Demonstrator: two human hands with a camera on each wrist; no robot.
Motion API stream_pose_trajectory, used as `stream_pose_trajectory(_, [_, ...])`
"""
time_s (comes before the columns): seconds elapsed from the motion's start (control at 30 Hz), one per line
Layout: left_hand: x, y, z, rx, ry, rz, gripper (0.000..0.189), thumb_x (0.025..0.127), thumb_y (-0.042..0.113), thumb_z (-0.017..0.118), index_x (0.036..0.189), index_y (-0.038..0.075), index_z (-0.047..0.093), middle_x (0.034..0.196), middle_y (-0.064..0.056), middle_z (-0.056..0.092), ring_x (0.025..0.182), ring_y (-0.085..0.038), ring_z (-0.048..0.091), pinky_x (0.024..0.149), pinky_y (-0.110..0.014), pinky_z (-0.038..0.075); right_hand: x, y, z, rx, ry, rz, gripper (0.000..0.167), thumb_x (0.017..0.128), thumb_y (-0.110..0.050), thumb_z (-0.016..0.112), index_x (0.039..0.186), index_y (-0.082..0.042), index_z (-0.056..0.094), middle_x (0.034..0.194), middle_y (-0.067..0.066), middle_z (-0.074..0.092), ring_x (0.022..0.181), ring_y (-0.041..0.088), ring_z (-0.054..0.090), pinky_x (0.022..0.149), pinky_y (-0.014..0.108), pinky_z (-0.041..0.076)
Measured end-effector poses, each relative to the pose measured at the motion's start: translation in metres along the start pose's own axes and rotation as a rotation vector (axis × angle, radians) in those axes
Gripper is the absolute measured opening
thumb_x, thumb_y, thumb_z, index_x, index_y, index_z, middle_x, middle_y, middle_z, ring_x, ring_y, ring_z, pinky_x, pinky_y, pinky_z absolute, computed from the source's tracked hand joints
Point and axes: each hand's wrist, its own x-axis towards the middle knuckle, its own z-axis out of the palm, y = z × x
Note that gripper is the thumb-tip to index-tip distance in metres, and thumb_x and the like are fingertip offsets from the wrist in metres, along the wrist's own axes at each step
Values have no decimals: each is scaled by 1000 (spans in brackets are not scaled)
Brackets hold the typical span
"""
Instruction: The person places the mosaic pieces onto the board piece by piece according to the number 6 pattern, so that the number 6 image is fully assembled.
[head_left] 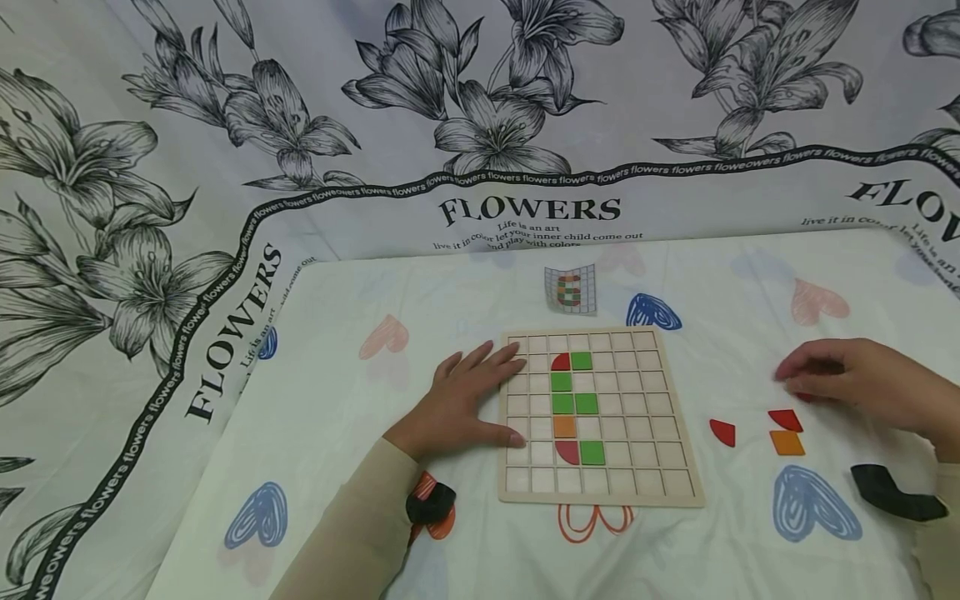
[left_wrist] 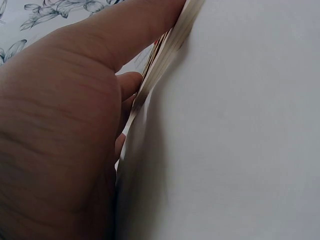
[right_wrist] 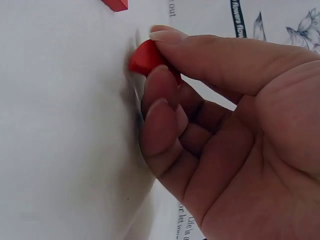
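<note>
A square wooden grid board (head_left: 626,492) lies flat on the cloth, with green squares (head_left: 587,403), an orange square (head_left: 564,427) and red quarter-circle tiles (head_left: 567,452) set in its cells. Fingers spread, my left hand (head_left: 461,408) rests along the board's left edge, its fingertips and thumb tip over the rim. To the right of the board my right hand (head_left: 862,383) pinches a red tile (right_wrist: 146,57) between thumb and fingers, low over the cloth. Much of that tile is hidden by the fingers.
Between board and right hand lie a loose red quarter-circle tile (head_left: 723,432), another red tile (head_left: 785,420) and an orange square tile (head_left: 787,442). Behind the board sits a small printed pattern card (head_left: 570,290). Flower-printed cloth (head_left: 390,225) borders the heart-printed surface.
</note>
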Motion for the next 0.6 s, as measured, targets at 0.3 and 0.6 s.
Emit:
stream_pose_trajectory(0.3, [0, 0, 0, 10, 3, 5, 107, 83, 75, 81, 172, 35, 37, 177, 26, 14, 164, -8, -1, 128, -50, 1, -3, -6, -2, 133, 61, 23, 16, 107, -14, 72, 117, -2, 70, 105, 10, 75, 80, 20, 66, 72, 24, 56])
stream_pose_trajectory(0.6, [0, -1, 1, 19, 9, 17, 107, 84, 76, 80, 172, 34, 37, 177, 25, 14, 164, -9, 0, 127, -52, 1, 0, -10, 0, 219, 84, 25, 29, 108, -11, 71, 130, 8, 67, 117, 19, 77, 88, 12, 70, 76, 17, 55])
